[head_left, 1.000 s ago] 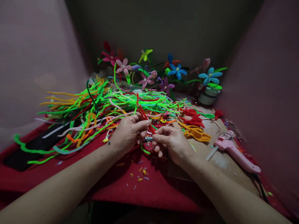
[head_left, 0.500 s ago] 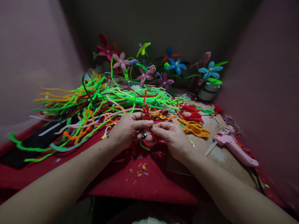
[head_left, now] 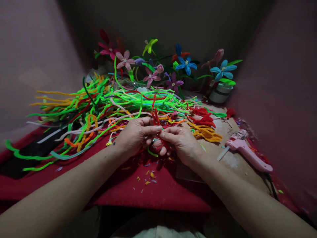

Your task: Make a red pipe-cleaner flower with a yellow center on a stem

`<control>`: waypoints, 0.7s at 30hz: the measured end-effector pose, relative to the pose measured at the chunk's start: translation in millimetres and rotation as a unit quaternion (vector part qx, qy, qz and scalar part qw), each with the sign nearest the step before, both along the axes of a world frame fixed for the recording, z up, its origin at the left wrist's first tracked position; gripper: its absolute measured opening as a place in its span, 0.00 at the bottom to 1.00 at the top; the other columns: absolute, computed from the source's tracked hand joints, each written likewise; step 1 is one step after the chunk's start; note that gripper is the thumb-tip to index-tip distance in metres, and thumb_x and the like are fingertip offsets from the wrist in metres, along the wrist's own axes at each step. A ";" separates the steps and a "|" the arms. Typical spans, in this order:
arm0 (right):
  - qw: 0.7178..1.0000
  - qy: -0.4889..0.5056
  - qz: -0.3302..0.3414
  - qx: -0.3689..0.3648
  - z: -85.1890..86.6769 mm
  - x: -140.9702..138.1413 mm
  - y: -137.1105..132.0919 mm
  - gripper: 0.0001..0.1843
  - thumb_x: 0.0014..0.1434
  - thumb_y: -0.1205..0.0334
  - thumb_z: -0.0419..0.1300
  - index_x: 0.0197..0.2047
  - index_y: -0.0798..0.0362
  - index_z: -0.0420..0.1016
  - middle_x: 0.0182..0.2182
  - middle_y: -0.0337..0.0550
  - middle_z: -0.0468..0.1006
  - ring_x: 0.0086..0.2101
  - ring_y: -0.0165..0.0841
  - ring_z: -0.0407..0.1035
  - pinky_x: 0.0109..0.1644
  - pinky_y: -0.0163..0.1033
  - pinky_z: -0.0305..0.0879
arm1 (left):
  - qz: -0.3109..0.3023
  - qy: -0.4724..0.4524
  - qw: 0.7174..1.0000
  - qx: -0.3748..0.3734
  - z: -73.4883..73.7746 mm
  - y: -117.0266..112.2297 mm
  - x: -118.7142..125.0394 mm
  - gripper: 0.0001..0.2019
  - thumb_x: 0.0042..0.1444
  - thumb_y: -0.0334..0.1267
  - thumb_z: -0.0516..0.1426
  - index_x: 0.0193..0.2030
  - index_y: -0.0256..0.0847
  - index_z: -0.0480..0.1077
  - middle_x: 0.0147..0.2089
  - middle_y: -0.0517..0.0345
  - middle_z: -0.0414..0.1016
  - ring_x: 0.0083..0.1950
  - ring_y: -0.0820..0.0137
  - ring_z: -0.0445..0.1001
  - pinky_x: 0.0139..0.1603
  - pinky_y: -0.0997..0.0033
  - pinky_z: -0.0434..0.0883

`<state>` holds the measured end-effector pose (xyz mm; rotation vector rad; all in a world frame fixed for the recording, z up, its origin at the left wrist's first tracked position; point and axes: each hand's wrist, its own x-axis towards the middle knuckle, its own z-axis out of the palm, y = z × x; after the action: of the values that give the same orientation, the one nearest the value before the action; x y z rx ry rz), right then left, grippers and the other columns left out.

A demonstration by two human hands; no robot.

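Observation:
Over the middle of the table, my left hand [head_left: 137,134] and my right hand [head_left: 182,140] meet, thumbs and fingers pinched close together. Between them they hold red pipe cleaners [head_left: 155,115], whose bent upper ends stick up above my left fingers. Part of the red piece shows between the hands, against the right fingers. A short curved green pipe cleaner [head_left: 152,152] hangs just below the left fingertips; where it joins is hidden. Behind the hands lies a wide heap of green pipe cleaners [head_left: 133,102], mixed with other colours.
Pipe cleaner flowers, such as a blue one [head_left: 187,65], stand at the back beside a white jar [head_left: 221,93]. At right, a pink glue gun [head_left: 250,152] rests on cardboard [head_left: 232,168]. Bundled orange pipe cleaners [head_left: 208,133] lie nearby. Scraps litter the red cloth [head_left: 158,195].
My right hand's lower fingers have opened out slightly under the red piece. Both hands stay together at nearly the same spot; the whole view has shifted a little.

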<state>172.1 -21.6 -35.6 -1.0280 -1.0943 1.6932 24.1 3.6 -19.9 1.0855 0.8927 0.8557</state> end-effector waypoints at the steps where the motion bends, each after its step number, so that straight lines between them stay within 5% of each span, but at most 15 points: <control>1: 1.000 -0.009 0.001 0.005 0.3 0.4 -0.3 0.10 0.50 0.57 0.62 0.27 0.57 0.71 0.22 0.41 0.79 0.16 0.25 0.69 0.16 0.26 0.56 | -0.001 0.002 1.000 0.004 -0.1 0.1 -0.1 0.08 0.48 0.33 0.62 0.26 0.36 0.65 0.16 0.67 0.64 0.14 0.83 0.60 0.13 0.84 0.53; 14: 1.000 -0.018 -0.026 0.002 1.6 1.9 0.8 0.09 0.49 0.59 0.61 0.27 0.58 0.71 0.20 0.42 0.78 0.16 0.25 0.68 0.16 0.27 0.54 | 0.025 0.100 0.994 0.029 1.6 -3.7 -3.4 0.09 0.50 0.40 0.60 0.28 0.37 0.67 0.17 0.62 0.68 0.14 0.78 0.61 0.11 0.80 0.56; 17: 1.000 -0.022 -0.023 0.001 3.2 4.2 2.3 0.10 0.48 0.59 0.62 0.24 0.57 0.69 0.19 0.42 0.77 0.15 0.24 0.66 0.16 0.27 0.53 | 0.049 0.176 0.965 0.186 4.2 -7.0 -6.1 0.05 0.51 0.37 0.59 0.32 0.37 0.71 0.24 0.60 0.71 0.23 0.75 0.68 0.22 0.77 0.65; 21: 1.000 -0.022 -0.009 0.001 5.1 6.6 3.6 0.09 0.49 0.61 0.61 0.22 0.57 0.68 0.18 0.39 0.76 0.14 0.23 0.65 0.16 0.27 0.53 | 0.049 0.260 0.830 0.490 -2.4 -2.6 -12.2 0.05 0.55 0.33 0.56 0.33 0.39 0.74 0.33 0.56 0.71 0.36 0.72 0.70 0.36 0.73 0.67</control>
<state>178.8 -18.0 -30.5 -1.0759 -1.1112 1.6618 11.9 1.0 -22.3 2.2709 0.9597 1.1685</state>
